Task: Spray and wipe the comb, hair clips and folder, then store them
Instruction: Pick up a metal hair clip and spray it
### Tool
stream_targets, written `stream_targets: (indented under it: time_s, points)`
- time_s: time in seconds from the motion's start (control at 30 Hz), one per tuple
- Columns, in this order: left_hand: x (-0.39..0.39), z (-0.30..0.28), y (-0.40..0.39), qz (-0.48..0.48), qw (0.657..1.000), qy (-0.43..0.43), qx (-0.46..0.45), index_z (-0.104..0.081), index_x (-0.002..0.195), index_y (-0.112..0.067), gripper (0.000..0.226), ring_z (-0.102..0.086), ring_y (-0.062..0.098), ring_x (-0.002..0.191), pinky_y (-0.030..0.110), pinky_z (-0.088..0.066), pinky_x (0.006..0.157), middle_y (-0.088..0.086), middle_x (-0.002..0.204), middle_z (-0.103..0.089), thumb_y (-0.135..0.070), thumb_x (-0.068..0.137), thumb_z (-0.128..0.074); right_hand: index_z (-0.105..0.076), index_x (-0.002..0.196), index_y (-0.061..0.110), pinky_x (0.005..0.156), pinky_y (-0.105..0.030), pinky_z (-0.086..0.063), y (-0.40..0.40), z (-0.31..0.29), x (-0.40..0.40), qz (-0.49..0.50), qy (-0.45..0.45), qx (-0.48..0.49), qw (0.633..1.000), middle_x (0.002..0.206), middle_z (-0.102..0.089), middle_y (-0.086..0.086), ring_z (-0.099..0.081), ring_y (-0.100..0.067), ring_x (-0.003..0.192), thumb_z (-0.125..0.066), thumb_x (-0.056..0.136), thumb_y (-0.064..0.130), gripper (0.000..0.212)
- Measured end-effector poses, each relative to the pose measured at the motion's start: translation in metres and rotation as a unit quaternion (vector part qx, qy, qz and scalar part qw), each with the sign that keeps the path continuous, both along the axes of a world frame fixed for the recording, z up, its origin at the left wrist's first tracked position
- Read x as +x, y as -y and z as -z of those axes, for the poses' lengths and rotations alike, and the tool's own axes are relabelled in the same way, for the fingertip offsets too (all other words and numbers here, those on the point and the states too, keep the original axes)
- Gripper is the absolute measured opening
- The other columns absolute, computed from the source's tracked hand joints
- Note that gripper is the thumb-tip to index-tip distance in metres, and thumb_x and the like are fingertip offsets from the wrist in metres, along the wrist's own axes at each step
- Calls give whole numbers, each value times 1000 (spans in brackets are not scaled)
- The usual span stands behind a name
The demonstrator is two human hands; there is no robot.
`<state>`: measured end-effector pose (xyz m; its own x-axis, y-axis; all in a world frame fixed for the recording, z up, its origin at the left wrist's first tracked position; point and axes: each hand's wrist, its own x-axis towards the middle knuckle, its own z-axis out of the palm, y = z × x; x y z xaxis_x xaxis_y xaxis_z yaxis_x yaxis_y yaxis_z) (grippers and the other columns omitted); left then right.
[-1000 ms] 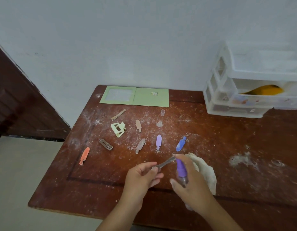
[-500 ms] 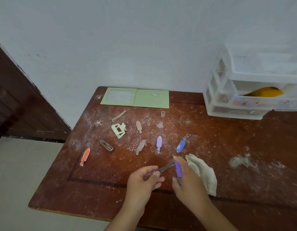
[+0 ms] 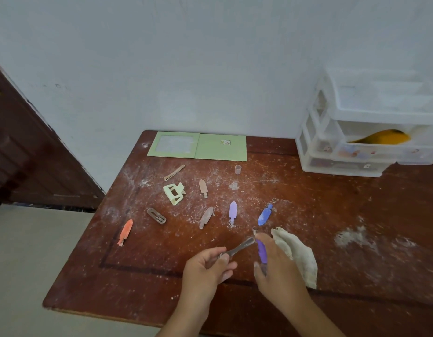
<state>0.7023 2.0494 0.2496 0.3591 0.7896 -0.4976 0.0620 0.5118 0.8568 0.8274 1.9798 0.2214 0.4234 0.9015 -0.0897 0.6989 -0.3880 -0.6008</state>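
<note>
My left hand [image 3: 207,266] pinches a thin grey hair clip [image 3: 242,246] and holds it out to the right. My right hand [image 3: 278,268] grips a small purple spray bottle [image 3: 261,250], its top close to the clip's tip. A crumpled white cloth [image 3: 296,254] lies just right of that hand. Several more clips lie scattered on the dusty brown table [image 3: 356,215]: orange [image 3: 125,231], lilac [image 3: 232,211], blue [image 3: 265,214], a pale green claw clip [image 3: 174,192]. A green folder [image 3: 198,146] lies open at the back edge.
A white plastic drawer unit [image 3: 371,127] stands at the back right, with something yellow [image 3: 383,137] in its middle drawer. A small clear cap [image 3: 238,169] stands near the folder. White dust patches mark the table. A dark wooden door [image 3: 23,152] is at the left.
My right hand has come off the cloth and shifted slightly left, so the cloth now lies uncovered beside it. The spray bottle stays near the clip's tip.
</note>
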Motion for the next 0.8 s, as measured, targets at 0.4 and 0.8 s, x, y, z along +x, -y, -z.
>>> stream_targets:
  time_s: [0.4,0.8]
  points:
    - [-5,5,0,-25,998,45,-48,-63,80,-9,23,-67,4,53,11,-53,52,1,59,-69,12,82,-53,-18,139,28,88,-21,-40,-1,-14,-24,-98,-16,-12,995,134,-40,7,-52,-10,109,-42,94,25,51]
    - [-8,19,3,-14,995,-56,81,-69,76,-18,27,-62,0,58,5,-47,53,-12,54,-68,9,74,-66,-21,137,26,88,-22,-40,0,-16,-22,-95,-2,-10,995,130,-44,6,-54,-13,106,-39,94,24,46]
